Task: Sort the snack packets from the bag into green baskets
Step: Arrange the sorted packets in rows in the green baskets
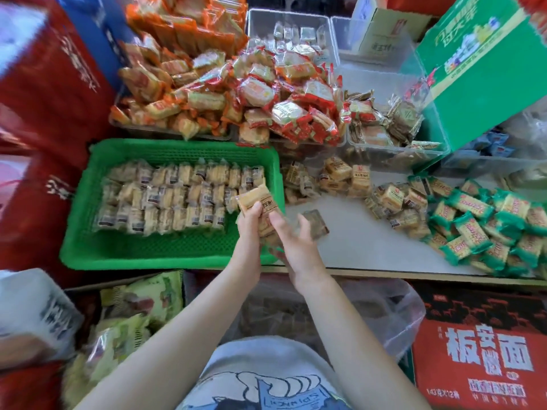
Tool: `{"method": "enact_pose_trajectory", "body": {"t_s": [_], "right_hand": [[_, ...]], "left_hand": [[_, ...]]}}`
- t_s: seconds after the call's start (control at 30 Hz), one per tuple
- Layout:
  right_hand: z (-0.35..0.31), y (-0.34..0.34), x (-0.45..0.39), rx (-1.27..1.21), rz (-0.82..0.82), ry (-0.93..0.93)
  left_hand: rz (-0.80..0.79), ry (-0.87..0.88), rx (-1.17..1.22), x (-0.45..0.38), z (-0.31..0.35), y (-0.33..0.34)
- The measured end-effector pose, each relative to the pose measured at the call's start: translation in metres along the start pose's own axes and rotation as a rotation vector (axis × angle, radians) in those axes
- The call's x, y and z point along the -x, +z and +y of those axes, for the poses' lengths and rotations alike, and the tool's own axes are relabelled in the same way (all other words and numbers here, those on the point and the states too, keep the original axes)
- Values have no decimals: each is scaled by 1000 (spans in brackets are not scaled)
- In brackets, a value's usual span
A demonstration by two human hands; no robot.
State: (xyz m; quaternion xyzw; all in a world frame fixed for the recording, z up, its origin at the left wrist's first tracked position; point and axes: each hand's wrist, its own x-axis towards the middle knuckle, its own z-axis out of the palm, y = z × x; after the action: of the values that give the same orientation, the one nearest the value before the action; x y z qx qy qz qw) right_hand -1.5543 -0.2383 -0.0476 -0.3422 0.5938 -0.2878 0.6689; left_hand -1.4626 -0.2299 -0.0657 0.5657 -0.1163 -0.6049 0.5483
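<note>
One green plastic mesh basket holds three rows of clear-wrapped tan biscuit packets, too many and too blurred to count exactly; two bare hands, left hand and right hand; one green cardboard carton; one red printed carton.

Setting: snack shop or stockroom. Evidence: heaps of individually wrapped biscuit packets in orange, red and green wrappers on a white counter; clear plastic bins; a green basket with packets in rows; printed wholesale cartons alongside.
</note>
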Motion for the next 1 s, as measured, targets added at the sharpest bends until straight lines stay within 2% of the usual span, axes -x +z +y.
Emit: {"method": "enact_pose_trajectory", "body": {"t_s": [0.1, 0.2, 0.27, 0.33, 0.43, 0.53, 0.6, 0.73, 0.8, 0.9, 1.0], "right_hand": [[5, 27, -3, 39, -22, -21], [0, 38, -17, 161, -6, -74], [-7, 39, -30, 402, 4, -82], [-14, 40, -42, 716, 16, -30], [-15, 55, -58, 1176, 28, 49], [-6, 86, -77, 1384, 155, 10], [3, 101, -88, 1342, 235, 6], [24, 106, -93, 1095, 296, 104], [35, 103, -92, 1009, 331, 81], [43, 99, -93, 950, 331, 123], [41, 97, -100, 798, 303, 242]], "left_hand": [[-33, 26, -129, 3, 8, -26], [-74, 91, -492, 3, 23, -68], [64, 251, -903, -5, 23, -103], [226, 341, -1166, -16, 20, -137], [305, 249, -1358, -25, 19, -160], [287, 216, -1422, -33, 20, -163], [283, 211, -1444, -35, 19, -164], [249, 238, -1493, -36, 16, -167], [246, 253, -1510, -37, 15, -168], [241, 279, -1532, -37, 13, -168], [237, 285, -1523, -38, 12, -169]]}}
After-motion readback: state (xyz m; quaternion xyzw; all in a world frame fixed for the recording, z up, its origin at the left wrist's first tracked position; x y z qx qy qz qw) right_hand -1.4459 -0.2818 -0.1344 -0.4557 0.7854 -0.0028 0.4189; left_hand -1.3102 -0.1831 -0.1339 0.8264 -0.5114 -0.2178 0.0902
